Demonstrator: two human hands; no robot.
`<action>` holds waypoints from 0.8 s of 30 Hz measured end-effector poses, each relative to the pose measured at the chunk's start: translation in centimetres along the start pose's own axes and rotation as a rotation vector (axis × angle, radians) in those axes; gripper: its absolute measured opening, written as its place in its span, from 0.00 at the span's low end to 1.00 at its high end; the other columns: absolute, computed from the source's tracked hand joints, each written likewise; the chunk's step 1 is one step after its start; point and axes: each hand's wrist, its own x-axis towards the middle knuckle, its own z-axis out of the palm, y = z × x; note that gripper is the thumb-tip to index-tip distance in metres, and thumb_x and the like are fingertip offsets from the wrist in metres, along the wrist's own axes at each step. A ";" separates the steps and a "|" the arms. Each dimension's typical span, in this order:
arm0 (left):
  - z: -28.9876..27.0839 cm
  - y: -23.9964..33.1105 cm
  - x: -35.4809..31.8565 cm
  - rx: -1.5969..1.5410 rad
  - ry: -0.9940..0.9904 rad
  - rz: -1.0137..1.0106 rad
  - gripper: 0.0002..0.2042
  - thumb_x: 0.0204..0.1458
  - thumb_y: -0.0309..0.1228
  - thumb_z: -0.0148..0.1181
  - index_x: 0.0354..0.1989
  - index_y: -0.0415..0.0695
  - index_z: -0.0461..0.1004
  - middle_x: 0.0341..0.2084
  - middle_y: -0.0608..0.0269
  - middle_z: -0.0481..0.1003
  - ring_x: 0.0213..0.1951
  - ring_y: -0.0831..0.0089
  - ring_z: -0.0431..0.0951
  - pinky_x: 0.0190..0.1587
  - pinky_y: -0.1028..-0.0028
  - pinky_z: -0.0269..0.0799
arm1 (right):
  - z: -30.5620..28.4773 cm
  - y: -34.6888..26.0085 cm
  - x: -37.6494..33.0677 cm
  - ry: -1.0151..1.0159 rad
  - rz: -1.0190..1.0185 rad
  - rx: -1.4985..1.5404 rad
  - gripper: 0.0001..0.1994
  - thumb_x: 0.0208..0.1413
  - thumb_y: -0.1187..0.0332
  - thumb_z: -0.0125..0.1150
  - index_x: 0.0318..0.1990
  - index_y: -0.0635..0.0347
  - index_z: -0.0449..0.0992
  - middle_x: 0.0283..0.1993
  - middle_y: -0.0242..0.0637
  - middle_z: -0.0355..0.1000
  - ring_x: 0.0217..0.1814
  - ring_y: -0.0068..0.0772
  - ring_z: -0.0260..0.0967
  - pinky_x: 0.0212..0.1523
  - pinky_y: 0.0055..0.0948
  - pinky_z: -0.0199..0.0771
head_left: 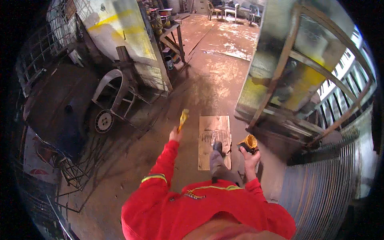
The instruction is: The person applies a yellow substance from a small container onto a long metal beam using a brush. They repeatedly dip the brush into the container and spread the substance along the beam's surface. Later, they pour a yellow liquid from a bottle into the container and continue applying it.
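My left hand [175, 135], stretched out in front, is closed around the handle of a paintbrush [183, 117]. The brush is coated in yellow and points away from me. In my right hand [251, 158] is a small dark can [245, 147], tilted so that its yellow-smeared inside shows. Brush and can are well apart, on either side of a pale brown board [205, 154] on the floor. One of my shoes [218, 146] rests on that board.
At the left stand a metal frame with a small wheel [104, 121] and a yellow-marked panel [132, 36]. Another panel with a rusty metal frame [276, 80] leans at the right, above ribbed sheets or bars [316, 192]. Chairs [231, 13] stand far back.
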 end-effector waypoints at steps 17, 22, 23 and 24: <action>14.5 7.1 42.4 -0.108 0.337 -0.438 0.15 0.47 0.33 0.56 0.42 0.41 0.67 0.33 0.45 0.74 0.35 0.48 0.76 0.40 0.59 0.71 | 47.6 3.0 66.7 -0.370 -0.179 0.015 0.24 0.37 0.71 0.76 0.44 0.67 0.72 0.40 0.34 0.74 0.41 0.24 0.71 0.47 0.27 0.70; 18.9 14.8 65.7 -0.222 0.277 -0.386 0.12 0.50 0.33 0.57 0.41 0.42 0.68 0.33 0.48 0.74 0.37 0.54 0.75 0.42 0.62 0.70 | 64.1 5.5 82.6 -0.422 -0.167 0.165 0.26 0.38 0.71 0.76 0.46 0.68 0.72 0.42 0.37 0.74 0.42 0.25 0.72 0.48 0.27 0.71; 18.6 16.6 70.7 -0.187 0.318 -0.338 0.12 0.50 0.33 0.56 0.41 0.42 0.69 0.33 0.48 0.73 0.36 0.55 0.75 0.42 0.63 0.70 | 67.8 3.6 84.5 -0.467 -0.075 0.207 0.24 0.41 0.73 0.73 0.47 0.68 0.70 0.42 0.35 0.74 0.43 0.25 0.71 0.47 0.26 0.71; 17.9 18.3 76.2 -0.177 0.310 -0.287 0.12 0.51 0.33 0.56 0.41 0.41 0.68 0.33 0.48 0.73 0.37 0.55 0.75 0.41 0.63 0.70 | 71.1 2.7 87.4 -0.467 -0.155 0.040 0.24 0.41 0.73 0.73 0.47 0.68 0.70 0.42 0.35 0.74 0.42 0.24 0.72 0.46 0.25 0.72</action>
